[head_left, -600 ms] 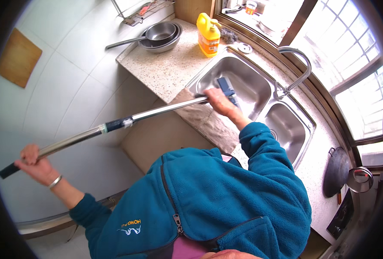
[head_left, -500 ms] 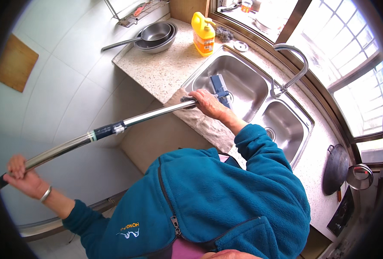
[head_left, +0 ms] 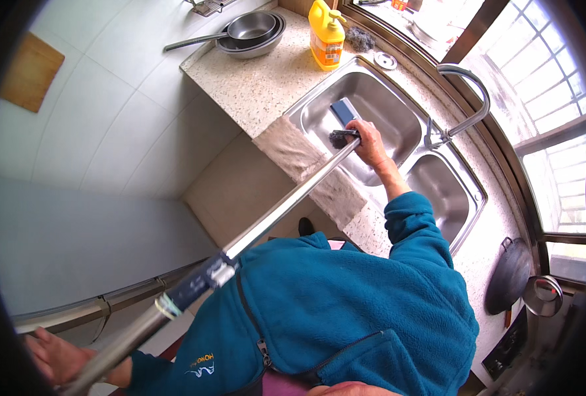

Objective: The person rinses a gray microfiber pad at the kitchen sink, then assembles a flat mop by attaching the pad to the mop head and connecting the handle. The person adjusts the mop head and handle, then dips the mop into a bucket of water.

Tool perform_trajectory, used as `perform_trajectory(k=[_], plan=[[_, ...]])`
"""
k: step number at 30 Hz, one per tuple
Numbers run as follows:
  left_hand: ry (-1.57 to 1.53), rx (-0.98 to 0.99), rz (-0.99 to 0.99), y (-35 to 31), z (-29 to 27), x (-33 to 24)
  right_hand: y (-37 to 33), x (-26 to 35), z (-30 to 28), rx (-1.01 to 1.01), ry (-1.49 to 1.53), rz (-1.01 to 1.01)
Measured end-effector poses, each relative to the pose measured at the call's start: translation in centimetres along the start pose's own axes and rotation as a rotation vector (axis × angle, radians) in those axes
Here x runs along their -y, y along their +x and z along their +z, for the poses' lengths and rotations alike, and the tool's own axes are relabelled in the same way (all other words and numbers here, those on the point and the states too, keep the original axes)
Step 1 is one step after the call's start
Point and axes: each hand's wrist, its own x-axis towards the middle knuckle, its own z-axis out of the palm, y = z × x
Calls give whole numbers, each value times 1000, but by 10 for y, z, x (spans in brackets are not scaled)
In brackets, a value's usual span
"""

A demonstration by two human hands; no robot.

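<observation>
A long metal mop pole (head_left: pixel 289 199) slants from the sink down to the lower left, with a dark blue joint (head_left: pixel 197 280) partway along. My right hand (head_left: pixel 371 146) is closed round its upper end, over the left basin of the steel sink (head_left: pixel 404 125). Beside those fingers is a dark bristly piece (head_left: pixel 339 138); I cannot tell whether it is fixed to the pole. Just beyond, a flat blue-grey mop head (head_left: pixel 344 112) lies in the basin. At the lower left, my left hand (head_left: pixel 56 356) is slightly blurred beside the pole, fingers apart; the pole crosses in front of its wrist.
A beige cloth (head_left: pixel 306 165) hangs over the counter's front edge. On the counter (head_left: pixel 240 96) stand stacked pans (head_left: pixel 250 30) and a yellow pump bottle (head_left: pixel 326 39). The curved tap (head_left: pixel 474 112) rises behind the sink. A dark wok (head_left: pixel 509 277) leans at the right.
My right hand has moved right, farther over the basin, with the pole's upper end. The pole has turned steeper. My left hand has dropped lower, and its fingers have come away from the pole.
</observation>
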Motion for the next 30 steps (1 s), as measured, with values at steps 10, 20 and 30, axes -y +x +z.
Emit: perform_trajectory(k=[10, 20, 30], plan=[[174, 1093, -1163, -222, -69, -25, -9, 142, -26, -72, -215, -482], [240, 961, -479, -270, 18, -65, -81, 292, -47, 157, -155, -857], [-155, 915, -1465, -310, 100, -60, -75, 244, -84, 236, 169, -871]])
